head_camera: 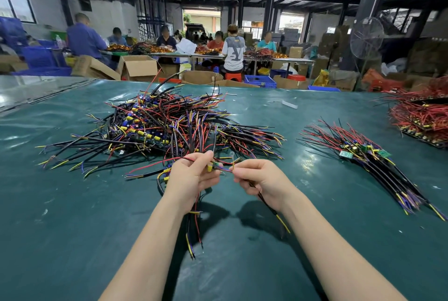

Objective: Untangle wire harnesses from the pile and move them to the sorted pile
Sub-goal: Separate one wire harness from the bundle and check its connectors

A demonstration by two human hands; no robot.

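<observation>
A tangled pile (160, 126) of black, red, yellow and blue wires sprawls across the centre-left of the frame, its ends sticking out every way. At the right lies the sorted pile (363, 155). Its wires run parallel, with thin red ends fanning to the upper left, black sheathed ends to the lower right and small green boards in the middle. In the centre one harness (218, 167) is pinched between the left hand (191, 179) and the right hand (259, 177), its black leads hanging below both.
</observation>
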